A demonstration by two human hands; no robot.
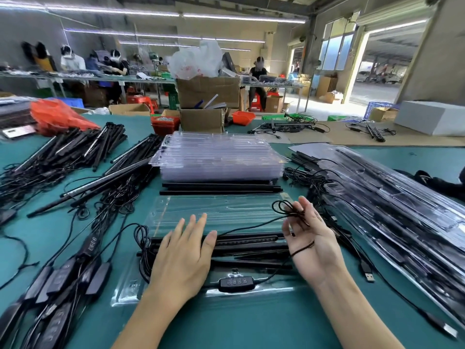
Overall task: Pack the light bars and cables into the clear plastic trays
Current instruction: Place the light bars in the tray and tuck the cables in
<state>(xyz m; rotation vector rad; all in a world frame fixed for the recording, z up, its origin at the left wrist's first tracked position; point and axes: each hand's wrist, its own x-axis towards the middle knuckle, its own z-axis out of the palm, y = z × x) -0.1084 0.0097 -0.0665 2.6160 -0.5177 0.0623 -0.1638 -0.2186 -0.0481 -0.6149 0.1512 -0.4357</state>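
Observation:
An open clear plastic tray (221, 212) lies on the green table in front of me. Black light bars (251, 244) sit in its near half, with a black controller (236, 283) in a pocket at the front edge. My left hand (183, 258) presses flat on the bars with straight fingers. My right hand (312, 243) is raised palm-up over the tray's right end. A thin black cable (289, 210) is looped around its fingers and runs left across the tray. Three more bars (219, 188) lie just behind the tray.
A stack of empty clear trays (219, 157) stands behind the work area. Loose bars and tangled cables (83, 157) cover the left side, with several controllers (63, 278) near left. Packed trays (392, 202) are piled on the right. A USB plug (368, 273) lies near my right wrist.

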